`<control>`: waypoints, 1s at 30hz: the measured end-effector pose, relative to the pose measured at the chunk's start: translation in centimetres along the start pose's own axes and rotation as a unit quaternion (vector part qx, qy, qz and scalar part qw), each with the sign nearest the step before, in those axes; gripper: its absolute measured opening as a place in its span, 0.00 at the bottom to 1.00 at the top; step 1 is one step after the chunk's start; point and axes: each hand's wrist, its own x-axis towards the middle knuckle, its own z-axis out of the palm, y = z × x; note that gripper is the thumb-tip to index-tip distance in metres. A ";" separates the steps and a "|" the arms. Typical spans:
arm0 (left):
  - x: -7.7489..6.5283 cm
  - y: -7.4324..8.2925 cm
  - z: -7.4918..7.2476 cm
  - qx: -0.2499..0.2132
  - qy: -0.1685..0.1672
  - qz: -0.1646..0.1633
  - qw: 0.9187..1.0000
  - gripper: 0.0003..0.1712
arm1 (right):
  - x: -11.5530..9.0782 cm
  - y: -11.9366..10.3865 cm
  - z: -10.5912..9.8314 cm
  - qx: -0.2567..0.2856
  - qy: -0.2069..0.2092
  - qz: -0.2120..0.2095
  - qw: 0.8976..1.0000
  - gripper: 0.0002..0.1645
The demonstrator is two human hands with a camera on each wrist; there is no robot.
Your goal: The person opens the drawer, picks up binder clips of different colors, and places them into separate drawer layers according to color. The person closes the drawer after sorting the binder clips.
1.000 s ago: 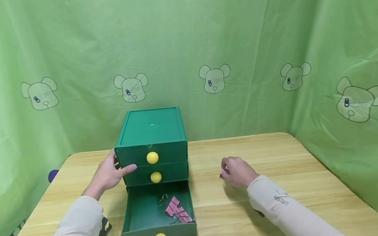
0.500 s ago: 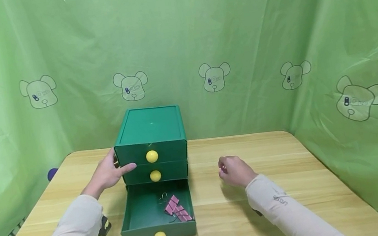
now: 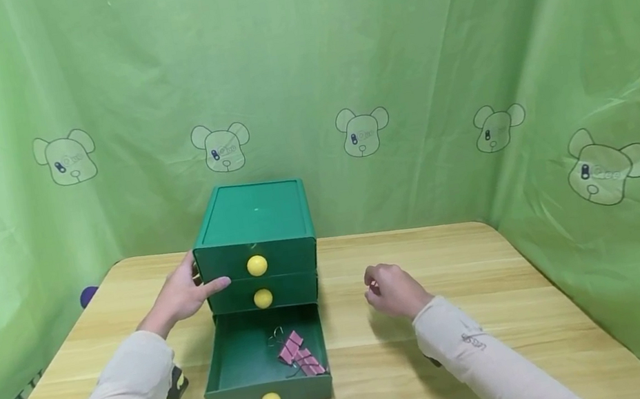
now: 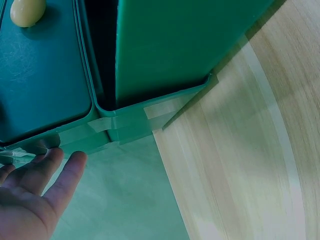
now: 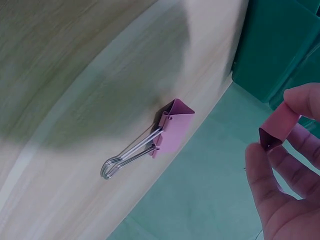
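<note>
My left hand (image 3: 178,294) rests against the left side of the green drawer cabinet (image 3: 253,213). Its thumb lies over the front, while in the left wrist view its fingers (image 4: 67,177) extend along the taped side. To the cabinet's right, my right hand (image 3: 396,291) pinches a pink binder clip (image 5: 281,122) between thumb and fingers; in the head view that clip is mostly hidden. Another pink binder clip (image 5: 175,130) with wire handles lies on the table in the right wrist view. The bottom drawer (image 3: 245,398) is pulled out, with pink binder clips (image 3: 306,361) inside.
Yellow round knobs (image 3: 257,265) stick out from the drawer fronts; the upper two drawers are closed. The cabinet stands on a light wooden table (image 3: 453,248). A green curtain (image 3: 288,79) with bear outlines hangs behind and at both sides.
My right hand has shifted slightly left, and the pink clip in its fingers shows less in the head view. The left hand, cabinet and drawer stay as they were.
</note>
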 end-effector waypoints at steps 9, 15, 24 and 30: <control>0.1 -0.2 0.0 -0.006 -0.001 -0.002 1.000 0.57 | -0.2 -0.8 -0.2 0.006 0.002 -0.013 1.000 0.07; 0.1 -0.1 0.0 -0.007 -0.001 -0.001 1.000 0.56 | -0.1 -1.4 -0.4 0.004 -0.001 -0.015 1.000 0.07; 0.0 0.0 -0.1 -0.003 0.004 0.009 1.000 0.57 | 0.0 -2.0 -0.6 -0.004 0.009 -0.030 0.999 0.05; 0.0 -0.1 0.0 -0.002 0.003 0.009 1.000 0.56 | -0.1 -2.5 -0.7 -0.001 0.010 -0.034 0.999 0.06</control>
